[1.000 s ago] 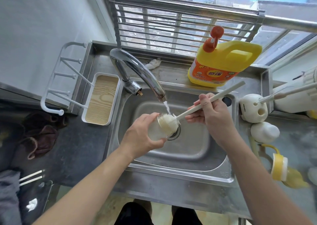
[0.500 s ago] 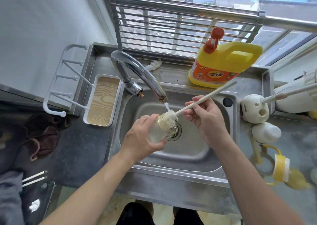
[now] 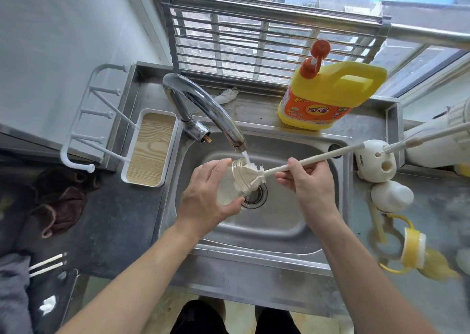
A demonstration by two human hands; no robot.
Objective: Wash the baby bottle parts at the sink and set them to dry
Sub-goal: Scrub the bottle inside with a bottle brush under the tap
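Right hand (image 3: 310, 183) withdraws brush (image 3: 330, 155); left hand (image 3: 206, 201) grips bottle (image 3: 237, 181).

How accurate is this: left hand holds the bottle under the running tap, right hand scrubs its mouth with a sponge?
No sponge: the head view shows the right hand holding a long-handled brush at the bottle mouth; left hand and running tap are right.

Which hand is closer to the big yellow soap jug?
The right hand. It holds the bottle brush over the sink, in front of the yellow detergent jug, not touching it. The left hand grips the baby bottle farther to the left.
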